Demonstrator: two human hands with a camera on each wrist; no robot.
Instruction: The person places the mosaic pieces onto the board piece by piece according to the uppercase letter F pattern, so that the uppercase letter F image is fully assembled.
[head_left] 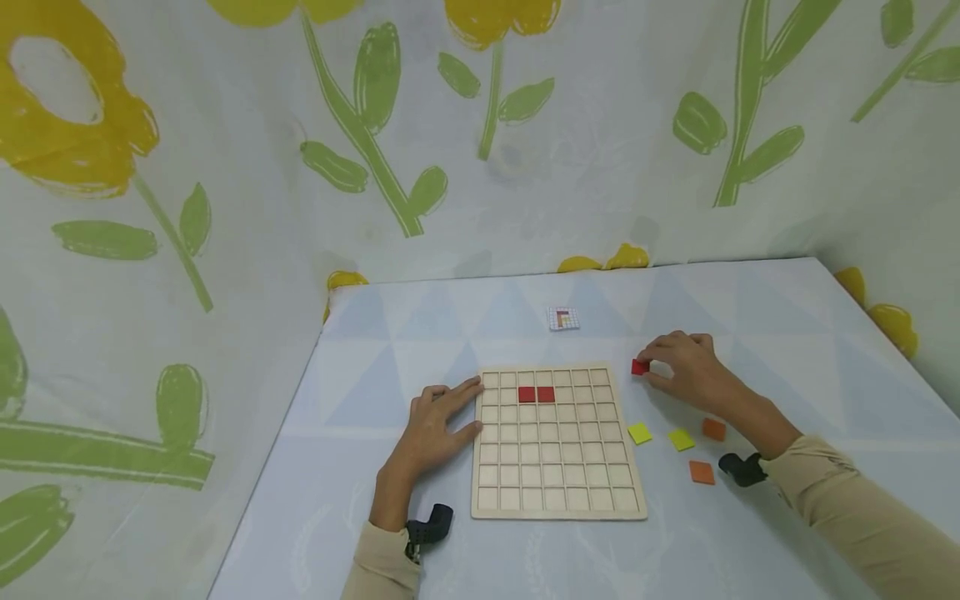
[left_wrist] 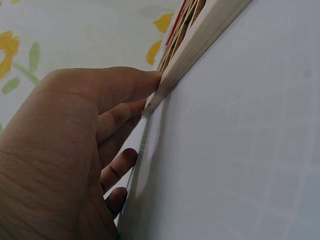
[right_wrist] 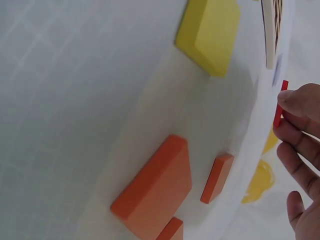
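My right hand [head_left: 686, 367] pinches a red square tile [head_left: 638, 367] between thumb and fingers, off the board's upper right corner. The right wrist view shows that red tile [right_wrist: 280, 104] edge-on at the fingertips. A wooden grid board [head_left: 558, 504] lies flat on the table, with two red tiles [head_left: 545, 394] side by side in its second row from the top. At the board's left side, my left hand [head_left: 431, 429] touches the edge with thumb and fingertips. Up close, in the left wrist view, fingers [left_wrist: 127, 82] meet the board's pale side [left_wrist: 187, 55].
Two yellow tiles [head_left: 640, 433] lie just right of the board. Orange tiles [head_left: 702, 472] rest near the right wrist, and the right wrist view has several orange tiles [right_wrist: 155, 185]. Behind the board sits a small card [head_left: 562, 318] with a coloured grid pattern. Flower-printed cloth [head_left: 525, 217] hangs behind the table.
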